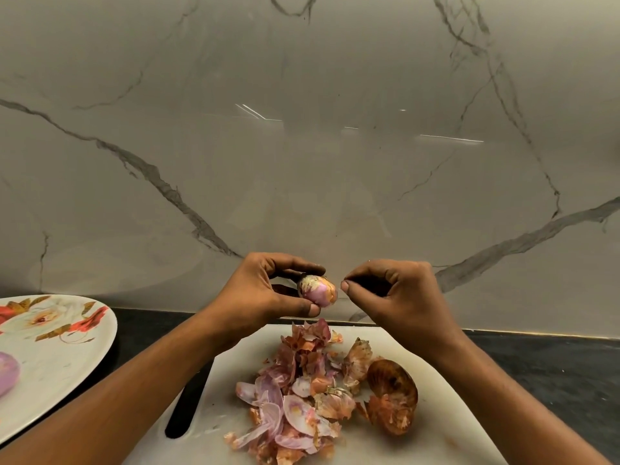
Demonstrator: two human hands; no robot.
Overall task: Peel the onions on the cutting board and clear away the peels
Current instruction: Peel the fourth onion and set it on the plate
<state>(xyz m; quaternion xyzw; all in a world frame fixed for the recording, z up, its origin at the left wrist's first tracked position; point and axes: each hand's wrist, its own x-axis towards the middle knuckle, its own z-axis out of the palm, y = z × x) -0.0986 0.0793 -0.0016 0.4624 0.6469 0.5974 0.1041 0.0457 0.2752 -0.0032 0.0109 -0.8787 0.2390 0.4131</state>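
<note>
My left hand (268, 293) pinches a small, half-peeled onion (317, 293) between thumb and fingertips. Just beside it my right hand (402, 297) has thumb and forefinger pressed together; whether they hold a scrap I cannot tell. Below my grip, the cutting board (218, 387) carries a heap of peels (295, 397) and a brown unpeeled onion (392, 397). Far left of my grip, a flowered plate (67, 347) holds a peeled onion (6, 374).

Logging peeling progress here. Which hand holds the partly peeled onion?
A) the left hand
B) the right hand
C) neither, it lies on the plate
A: the left hand grips the partly peeled onion above the cutting board, with the right hand just beside it.
</note>
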